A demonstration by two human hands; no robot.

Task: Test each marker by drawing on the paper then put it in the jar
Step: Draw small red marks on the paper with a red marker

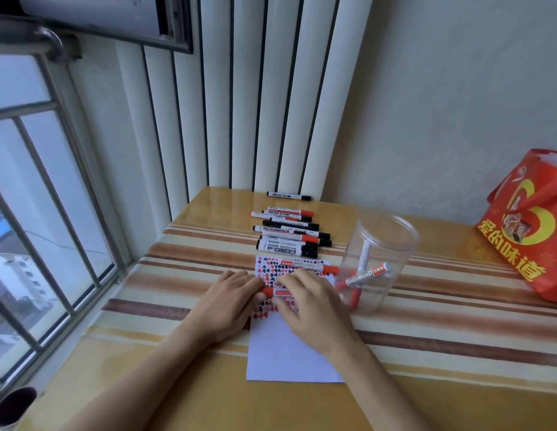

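A white paper (289, 353) lies on the table, its upper half covered in red and black marks. Over it, my left hand (230, 303) grips the red cap end of a red marker (278, 292) while my right hand (311, 303) holds its white barrel. A second red marker (308, 265) rests across the paper's top edge. Behind the paper lies a pile of several black and red markers (289, 234), with one black marker (289, 196) farther back. To the right stands a clear plastic jar (379, 262) with red markers (364, 276) inside.
A red gift bag (532, 231) stands at the table's right edge. White vertical blinds (255, 104) hang behind the table, and a barred window (37, 213) is to the left. A dark cup (12, 405) sits at the bottom left.
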